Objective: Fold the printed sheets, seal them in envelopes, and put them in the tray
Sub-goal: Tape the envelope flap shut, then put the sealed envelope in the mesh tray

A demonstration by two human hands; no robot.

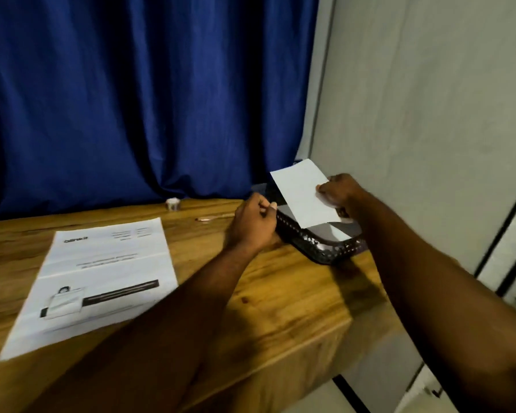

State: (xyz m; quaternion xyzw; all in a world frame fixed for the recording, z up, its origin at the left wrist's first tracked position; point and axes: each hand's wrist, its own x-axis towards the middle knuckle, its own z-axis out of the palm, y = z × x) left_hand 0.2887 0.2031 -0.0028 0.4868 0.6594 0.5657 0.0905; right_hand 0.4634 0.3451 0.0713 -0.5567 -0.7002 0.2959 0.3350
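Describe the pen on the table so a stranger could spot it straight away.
Find the wooden table before the dark blue curtain. Near its far edge, between a small white roll and the left hand, lies a slim copper-coloured pen. It is the only long, thin, shiny thing there.

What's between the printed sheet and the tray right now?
Head view: only the left hand and its forearm, over bare table, between printed sheet and tray; a pen lies further back.
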